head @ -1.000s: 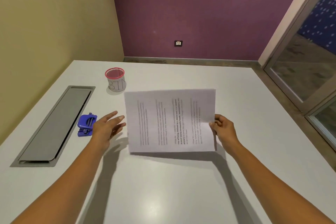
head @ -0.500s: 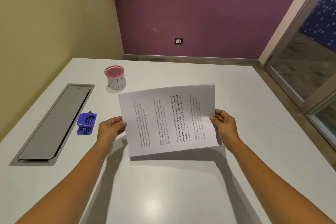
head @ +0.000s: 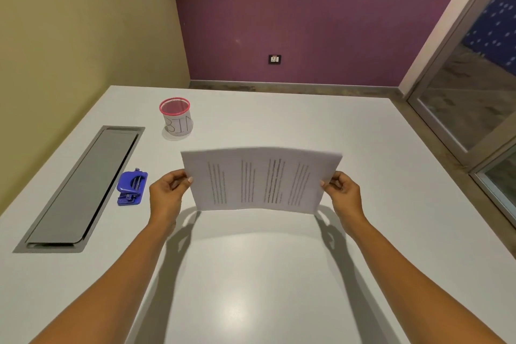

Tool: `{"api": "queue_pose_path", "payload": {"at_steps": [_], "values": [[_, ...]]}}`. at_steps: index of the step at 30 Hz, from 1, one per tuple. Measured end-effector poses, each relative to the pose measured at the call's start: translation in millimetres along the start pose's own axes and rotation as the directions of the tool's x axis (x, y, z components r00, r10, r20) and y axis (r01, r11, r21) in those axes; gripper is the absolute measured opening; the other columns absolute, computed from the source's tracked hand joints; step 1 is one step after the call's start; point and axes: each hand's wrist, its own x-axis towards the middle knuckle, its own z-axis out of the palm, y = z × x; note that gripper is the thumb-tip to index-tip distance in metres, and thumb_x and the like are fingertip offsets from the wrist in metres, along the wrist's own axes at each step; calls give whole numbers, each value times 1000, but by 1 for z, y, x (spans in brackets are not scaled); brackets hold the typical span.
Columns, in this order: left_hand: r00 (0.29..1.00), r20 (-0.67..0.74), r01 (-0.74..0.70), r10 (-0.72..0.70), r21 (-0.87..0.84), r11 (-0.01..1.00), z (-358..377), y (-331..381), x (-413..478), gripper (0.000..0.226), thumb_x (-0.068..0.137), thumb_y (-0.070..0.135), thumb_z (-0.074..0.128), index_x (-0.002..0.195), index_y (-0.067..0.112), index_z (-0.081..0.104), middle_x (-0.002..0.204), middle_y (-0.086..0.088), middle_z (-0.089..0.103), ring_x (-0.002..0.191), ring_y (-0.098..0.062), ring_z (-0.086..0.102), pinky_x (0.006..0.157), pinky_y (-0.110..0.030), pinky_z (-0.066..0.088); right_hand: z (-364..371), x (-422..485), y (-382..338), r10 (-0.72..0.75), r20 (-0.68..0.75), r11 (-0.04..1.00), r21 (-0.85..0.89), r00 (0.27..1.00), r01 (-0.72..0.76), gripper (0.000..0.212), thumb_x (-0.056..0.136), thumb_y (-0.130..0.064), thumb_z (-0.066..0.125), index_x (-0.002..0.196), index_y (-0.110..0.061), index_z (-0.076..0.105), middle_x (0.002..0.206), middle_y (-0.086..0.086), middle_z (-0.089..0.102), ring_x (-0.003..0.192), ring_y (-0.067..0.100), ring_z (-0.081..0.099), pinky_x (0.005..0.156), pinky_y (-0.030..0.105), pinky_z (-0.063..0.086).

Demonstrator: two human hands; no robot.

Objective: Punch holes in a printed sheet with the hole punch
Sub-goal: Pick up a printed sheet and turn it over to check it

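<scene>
A printed sheet (head: 261,180) with several columns of text hangs in the air above the white table (head: 251,274), tilted up toward me. My left hand (head: 167,193) pinches its left edge and my right hand (head: 342,193) pinches its right edge. The blue hole punch (head: 131,185) lies on the table just left of my left hand, apart from it.
A pink-rimmed mesh cup labelled BIN (head: 176,117) stands behind the punch. A long grey cable hatch (head: 81,187) is set into the table's left side. A yellow wall runs along the left, a purple wall beyond the far edge, a glass door at the right.
My left hand came off the table and took hold of the sheet's left edge. Both hands then lifted the sheet and tipped it more upright.
</scene>
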Motion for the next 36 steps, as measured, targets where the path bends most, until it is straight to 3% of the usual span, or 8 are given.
{"api": "queue_pose_path", "payload": {"at_steps": [2,5,15,18,22,28,33,36], "values": [[999,28,18,-19,45,999,0,-8,-3,21,83,-3,61,103,2,63,103,-8,65,85,-7,62,73,-10,48,-1,-2,7,38,10,999,-11,999,-38,17,85,-2,61,99,-11,62,105,7,66,98,20,61,91,30,46],[999,31,39,-42,79,996,2,-16,-6,20,83,-4,60,103,-3,63,105,-12,65,87,-14,62,73,-10,45,0,-3,12,53,9,998,-44,999,-53,17,86,-3,61,100,-13,62,103,5,66,98,21,61,87,29,45],[999,38,-8,6,56,998,5,-2,0,23,84,0,61,107,2,63,104,-5,66,88,-13,63,68,-7,49,3,1,2,13,-33,999,-34,999,-14,15,85,-5,62,95,-16,63,100,3,66,96,19,60,86,29,45],[997,67,35,-41,81,996,1,-10,-3,30,83,1,62,113,2,62,106,-3,65,93,-15,62,77,-14,46,2,-2,7,19,-31,998,-65,999,-21,15,84,-5,64,95,-15,62,99,3,66,95,19,61,89,29,47],[996,57,56,-62,104,993,0,-13,-5,28,84,3,61,112,2,63,104,-2,65,85,-8,62,71,-11,43,2,-3,8,27,-45,997,-69,999,-30,10,85,-6,63,92,-13,63,97,4,67,94,19,61,87,28,47],[996,71,49,-54,65,997,1,-5,-1,21,83,1,62,103,8,66,101,-2,67,86,-8,63,75,-13,44,3,-4,4,0,-65,998,-58,998,-4,9,85,-7,63,91,-15,64,97,4,67,91,17,60,83,23,44],[992,105,61,-68,62,996,-1,-9,-5,26,81,2,65,104,13,65,97,2,68,87,0,63,72,-10,46,0,-4,10,5,-74,992,-128,997,-14,26,84,-7,65,110,-10,61,108,2,64,102,15,57,90,26,43],[995,86,50,-58,89,995,1,-9,-6,23,83,3,63,106,6,66,100,-3,68,85,-6,64,72,-11,46,0,-5,16,9,-115,980,-198,993,-31,40,83,-8,66,121,-8,54,117,3,61,111,17,55,95,28,43]]}}
